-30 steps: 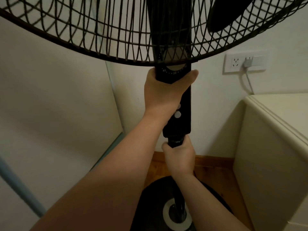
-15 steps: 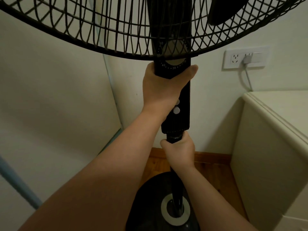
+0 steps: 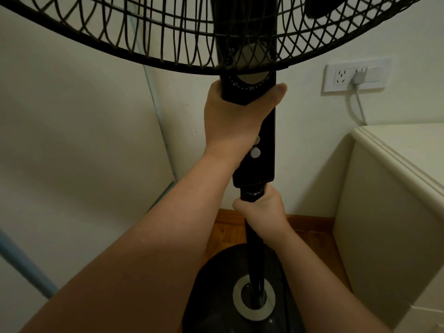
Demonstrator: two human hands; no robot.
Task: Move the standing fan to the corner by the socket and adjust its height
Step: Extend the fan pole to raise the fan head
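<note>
At the corner of the wood floor (image 3: 230, 234), under the wall socket (image 3: 355, 75), the fan (image 3: 264, 131) stands upright on its round base (image 3: 216, 296), just beside a cream cabinet (image 3: 384, 212). The left hand (image 3: 230, 118) grips the control box (image 3: 266, 164) just below the grille (image 3: 144, 32), fingers curled round it. The right hand (image 3: 264, 212) is closed round the pole (image 3: 252, 248) right under that box.

From my head, the one camera looks forward and down, close on the fan (image 3: 265, 145), with floor (image 3: 228, 234) at lower centre.
</note>
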